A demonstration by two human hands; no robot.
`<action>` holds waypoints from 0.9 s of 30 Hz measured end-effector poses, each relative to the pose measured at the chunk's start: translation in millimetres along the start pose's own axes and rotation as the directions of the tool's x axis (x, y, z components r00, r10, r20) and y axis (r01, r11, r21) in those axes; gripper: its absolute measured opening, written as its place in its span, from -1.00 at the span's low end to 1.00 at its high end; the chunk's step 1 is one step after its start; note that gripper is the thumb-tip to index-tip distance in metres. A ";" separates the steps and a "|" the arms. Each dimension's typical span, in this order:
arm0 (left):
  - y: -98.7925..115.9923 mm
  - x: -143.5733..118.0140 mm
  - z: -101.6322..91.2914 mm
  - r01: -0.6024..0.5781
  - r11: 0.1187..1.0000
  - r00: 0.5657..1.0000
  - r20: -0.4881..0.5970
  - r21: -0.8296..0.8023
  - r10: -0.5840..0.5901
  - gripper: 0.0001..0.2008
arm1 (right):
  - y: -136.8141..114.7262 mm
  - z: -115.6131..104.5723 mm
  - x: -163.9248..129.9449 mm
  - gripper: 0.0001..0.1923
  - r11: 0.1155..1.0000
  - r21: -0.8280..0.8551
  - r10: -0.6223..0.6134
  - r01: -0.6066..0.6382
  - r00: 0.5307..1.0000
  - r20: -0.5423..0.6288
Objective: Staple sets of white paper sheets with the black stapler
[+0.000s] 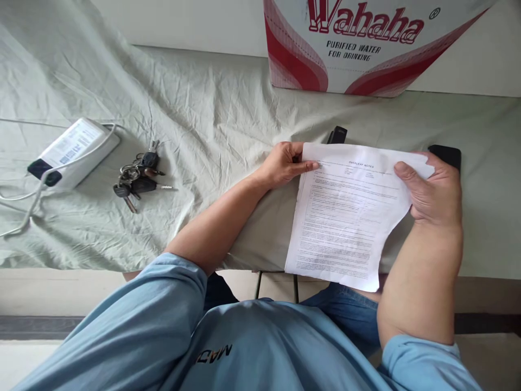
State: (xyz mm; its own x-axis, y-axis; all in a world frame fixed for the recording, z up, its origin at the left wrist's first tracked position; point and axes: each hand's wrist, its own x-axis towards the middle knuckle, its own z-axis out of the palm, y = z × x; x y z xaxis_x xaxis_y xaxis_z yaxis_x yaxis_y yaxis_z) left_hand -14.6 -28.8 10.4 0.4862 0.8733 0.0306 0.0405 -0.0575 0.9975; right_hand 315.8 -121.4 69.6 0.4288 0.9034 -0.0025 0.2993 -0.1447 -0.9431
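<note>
Both hands pinch the paper by its top corners: left hand closed on the upper-left corner, right hand closed on the upper-right, sheet hanging over the table edge. Just behind the left grip sits a black stapler; phone behind the right. Keys and charger well left; box beyond.

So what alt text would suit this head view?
Both hands, left and right, hold a printed sheet over a cloth-covered table. Keys and a white device lie to the left; a Wahaha box stands behind.
</note>
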 end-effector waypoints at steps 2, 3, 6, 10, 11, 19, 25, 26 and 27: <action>2.9 -0.2 0.5 0.035 0.997 0.999 0.018 -0.066 -0.034 -0.20 | 4.8 0.0 1.5 -0.19 0.992 0.080 0.092 -0.096 0.994 0.050; 3.8 -0.4 0.8 0.046 0.995 0.999 0.013 -0.086 -0.046 -0.20 | 6.8 -0.3 2.3 -0.16 0.986 0.087 0.138 -0.144 0.988 0.074; 3.8 -1.3 1.7 0.039 0.998 0.999 -0.031 -0.050 -0.041 -0.23 | 10.9 -2.8 4.3 -0.20 0.981 0.058 0.181 -0.185 0.981 0.061; 4.5 -3.4 2.0 0.037 0.999 0.999 -0.019 -0.031 -0.038 -0.21 | 14.1 -9.5 6.5 -0.28 0.998 0.026 0.057 -0.056 0.998 -0.038; 5.4 -4.2 1.8 0.040 0.998 0.999 0.001 -0.046 -0.040 -0.20 | 14.8 -11.5 6.8 -0.30 0.999 0.009 0.037 -0.037 0.999 -0.037; 3.9 -4.8 -1.9 0.058 0.998 0.998 0.025 -0.006 -0.058 -0.16 | 9.6 -8.3 7.2 -0.34 1.000 -0.025 0.014 -0.015 1.000 -0.002; 5.7 -2.7 0.0 0.085 0.993 0.996 -0.019 -0.088 -0.087 -0.16 | 5.1 0.9 14.5 -0.28 0.997 0.079 -0.011 0.022 0.991 -0.137; 6.5 -2.9 0.3 0.083 0.993 0.996 -0.023 -0.085 -0.085 -0.16 | 5.5 0.8 15.8 -0.29 0.997 0.073 -0.027 0.039 0.988 -0.155; 7.2 -3.2 0.5 0.080 0.994 0.996 -0.026 -0.077 -0.082 -0.14 | 6.1 0.4 16.9 -0.30 0.997 0.060 -0.045 0.056 0.985 -0.169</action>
State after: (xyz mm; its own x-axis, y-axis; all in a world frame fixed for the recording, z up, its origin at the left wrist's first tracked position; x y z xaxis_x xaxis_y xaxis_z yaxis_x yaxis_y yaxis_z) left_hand -15.4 -32.2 17.4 0.4587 0.8872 -0.0499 0.0121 0.0500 0.9987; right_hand 324.5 -106.8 63.6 0.5523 0.8281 0.0962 0.2710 -0.0692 -0.9601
